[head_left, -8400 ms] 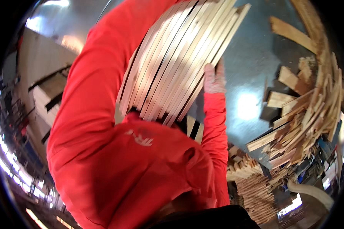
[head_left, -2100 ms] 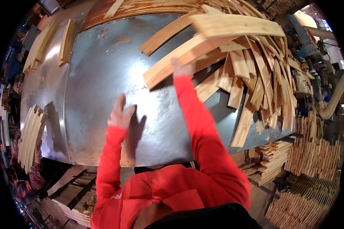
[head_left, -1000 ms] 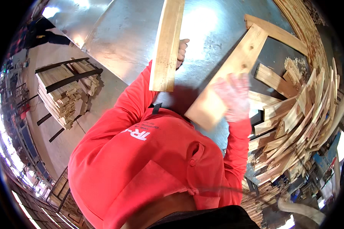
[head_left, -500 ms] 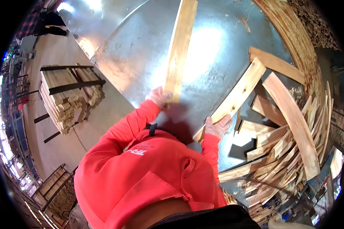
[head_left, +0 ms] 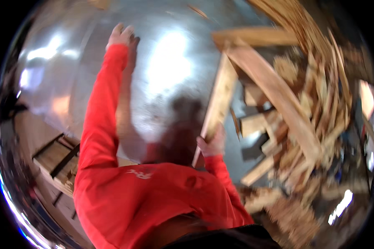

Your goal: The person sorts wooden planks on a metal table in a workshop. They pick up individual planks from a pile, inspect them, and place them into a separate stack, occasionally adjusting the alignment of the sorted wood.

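My left arm stretches far forward over the shiny metal table (head_left: 153, 106). My left hand (head_left: 121, 36), in a pale glove, has its fingers extended and apart, with no board seen in it. Beyond it, at the top edge, the end of a tan wooden piece (head_left: 99, 3) shows. Close to my body, my right hand (head_left: 212, 143), gloved too, grips the near part of a pale wooden board (head_left: 220, 97), its thumb on the left edge. That board slants away to the right, its far end by a curved board (head_left: 274, 91) and a crosswise board (head_left: 257, 37).
Right of the held board lies a jumbled heap of wood offcuts (head_left: 295, 153). Long thin strips (head_left: 334, 74) curve along the far right. A stack of boards (head_left: 56, 164) stands at lower left, past the table's edge. A splinter (head_left: 197, 11) lies near the top.
My left hand has let go of its board and reached forward; that board has left the middle of the table. My right hand still grips its board. The whole view has turned and is blurred.
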Available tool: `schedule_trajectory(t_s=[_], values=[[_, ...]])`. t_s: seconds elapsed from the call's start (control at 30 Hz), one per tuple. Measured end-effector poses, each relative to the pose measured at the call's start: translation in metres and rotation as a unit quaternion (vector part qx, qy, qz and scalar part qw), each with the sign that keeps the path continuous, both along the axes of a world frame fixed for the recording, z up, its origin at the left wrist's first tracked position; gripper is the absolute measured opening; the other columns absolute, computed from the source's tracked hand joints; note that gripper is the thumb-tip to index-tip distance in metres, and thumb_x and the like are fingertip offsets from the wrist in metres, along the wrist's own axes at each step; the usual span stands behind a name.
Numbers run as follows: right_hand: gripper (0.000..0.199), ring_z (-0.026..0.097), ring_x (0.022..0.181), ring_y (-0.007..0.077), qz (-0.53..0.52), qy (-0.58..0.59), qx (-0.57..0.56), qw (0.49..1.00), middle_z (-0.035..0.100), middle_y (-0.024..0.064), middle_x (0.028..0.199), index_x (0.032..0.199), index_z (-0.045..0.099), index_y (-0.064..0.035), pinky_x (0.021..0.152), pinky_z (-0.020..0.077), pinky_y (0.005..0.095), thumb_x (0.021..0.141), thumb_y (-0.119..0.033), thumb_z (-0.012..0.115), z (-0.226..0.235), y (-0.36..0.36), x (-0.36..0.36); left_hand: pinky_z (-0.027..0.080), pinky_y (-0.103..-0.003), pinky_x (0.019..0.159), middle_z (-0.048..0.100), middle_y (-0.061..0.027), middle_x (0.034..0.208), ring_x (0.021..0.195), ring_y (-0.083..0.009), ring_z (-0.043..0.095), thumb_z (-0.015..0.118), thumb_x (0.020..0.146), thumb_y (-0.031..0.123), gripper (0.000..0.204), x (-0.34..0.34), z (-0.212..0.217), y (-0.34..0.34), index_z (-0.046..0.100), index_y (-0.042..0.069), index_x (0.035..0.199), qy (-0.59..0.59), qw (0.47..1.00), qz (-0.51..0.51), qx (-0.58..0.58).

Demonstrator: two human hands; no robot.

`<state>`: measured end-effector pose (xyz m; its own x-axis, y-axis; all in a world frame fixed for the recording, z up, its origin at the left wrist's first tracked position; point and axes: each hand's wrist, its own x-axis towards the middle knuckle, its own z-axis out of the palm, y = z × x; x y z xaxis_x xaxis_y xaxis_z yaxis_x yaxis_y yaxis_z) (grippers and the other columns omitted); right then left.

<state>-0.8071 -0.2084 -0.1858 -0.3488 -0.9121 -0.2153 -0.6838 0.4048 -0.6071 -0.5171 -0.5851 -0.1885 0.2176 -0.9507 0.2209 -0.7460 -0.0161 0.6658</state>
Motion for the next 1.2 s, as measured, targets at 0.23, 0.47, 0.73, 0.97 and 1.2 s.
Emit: schedule_trajectory(t_s=[0.23,0.47,0.73,0.97,1.2], values=[[0.064,0.059,0.109,0.0362,0.219,0.154,-0.073,0.961,0.06,0.0169,0.12,0.135,0.046,-0.0132,0.091,0.0472,0.0472,0.085,-0.053,0.055,0.123,-0.074,-0.023,0.048,-0.033,0.091,0.058,-0.0066,0.118,0.106,-0.0193,0.058,0.07,0.08,0.051,0.078,-0.107,-0.014,0.256,0.042,0.005,0.136,0.696,0.462,-0.264,0.482],[0.055,0.048,0.124,0.0389,0.123,0.527,0.131,0.831,0.045,0.02,0.139,0.138,0.038,-0.0116,0.092,0.0445,0.0547,0.09,-0.032,0.056,0.07,-0.147,-0.208,0.043,-0.028,0.091,0.061,-0.0083,0.114,0.099,-0.0148,0.057,0.072,0.082,0.027,0.066,-0.115,-0.053,0.268,0.045,-0.004,0.133,0.42,0.784,-0.179,0.42],[0.052,0.061,0.093,0.0182,0.131,-0.245,0.075,0.958,0.066,0.0042,0.103,0.122,0.058,-0.0041,0.085,0.0483,0.0345,0.081,-0.031,0.073,0.08,-0.177,-0.165,0.048,-0.031,0.086,0.064,-0.0171,0.11,0.092,-0.0214,0.062,0.072,0.078,0.019,0.059,-0.114,-0.039,0.301,0.051,-0.005,0.126,0.306,0.88,-0.085,0.354],[0.062,0.043,0.128,0.0261,0.204,-0.179,-0.134,0.953,0.052,0.0181,0.133,0.133,0.05,-0.0026,0.11,0.031,0.0328,0.088,-0.043,0.061,-0.087,-0.203,-0.128,0.048,-0.029,0.084,0.069,-0.0082,0.098,0.087,-0.0183,0.063,0.066,0.079,0.021,0.049,-0.097,-0.011,0.302,0.058,0.003,0.124,0.352,0.816,-0.163,0.428],[0.044,0.057,0.11,0.0193,0.013,-0.384,-0.081,0.92,0.061,0.0128,0.122,0.13,0.053,-0.0014,0.096,0.0442,0.0292,0.09,-0.018,0.062,-0.044,-0.164,-0.029,0.044,-0.032,0.097,0.059,-0.0171,0.122,0.111,-0.0262,0.057,0.061,0.086,0.023,0.045,-0.082,-0.056,0.291,0.053,0.004,0.125,-0.07,0.93,-0.361,0.003]])
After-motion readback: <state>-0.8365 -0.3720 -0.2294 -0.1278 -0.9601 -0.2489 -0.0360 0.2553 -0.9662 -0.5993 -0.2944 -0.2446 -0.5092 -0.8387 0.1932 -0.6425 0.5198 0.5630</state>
